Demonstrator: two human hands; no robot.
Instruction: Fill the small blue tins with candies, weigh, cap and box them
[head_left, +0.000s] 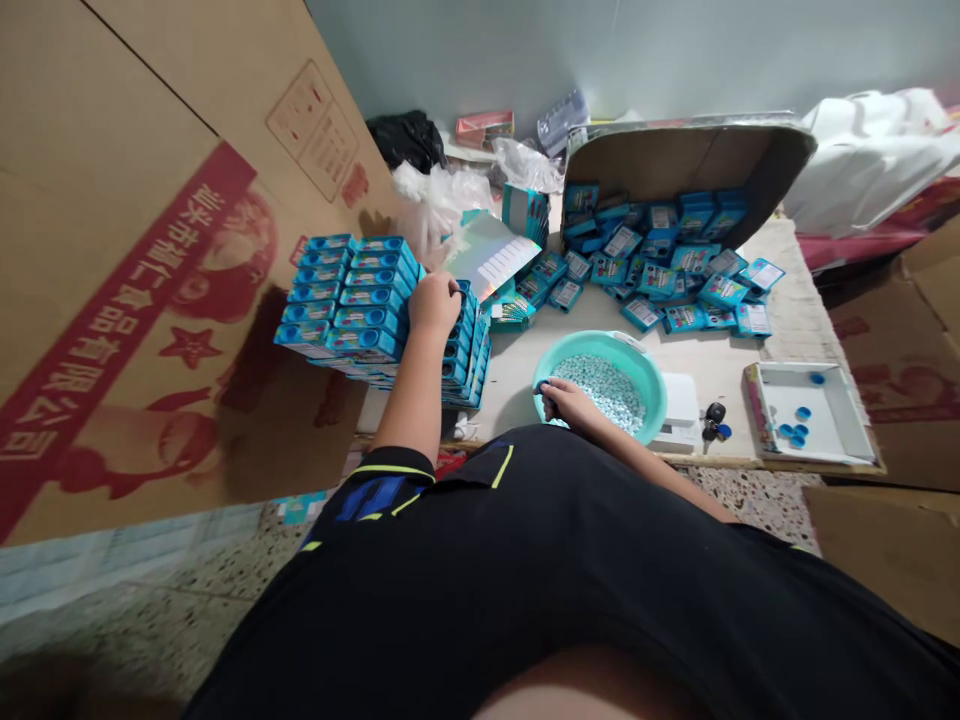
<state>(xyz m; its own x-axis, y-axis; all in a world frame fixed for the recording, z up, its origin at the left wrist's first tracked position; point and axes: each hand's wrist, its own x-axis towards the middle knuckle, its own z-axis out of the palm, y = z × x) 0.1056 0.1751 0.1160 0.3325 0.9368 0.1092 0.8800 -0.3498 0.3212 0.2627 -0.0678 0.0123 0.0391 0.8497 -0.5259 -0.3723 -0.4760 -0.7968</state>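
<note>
My left hand (436,303) is at the top of a stack of small blue boxes (371,300); its fingers are curled in, and what they grip is hidden. Over the left rim of a turquoise basin (651,372), my right hand (568,402) pinches a small round blue cap (541,386). Many small pale-blue and white pellets (600,388) lie in the basin.
A large carton (150,250) stands at left. Blue boxes spill from a tipped cardboard box (675,155) at the back. Right of the basin are a white scale (679,410), keys (712,420) and a white tray (832,425) with several blue caps.
</note>
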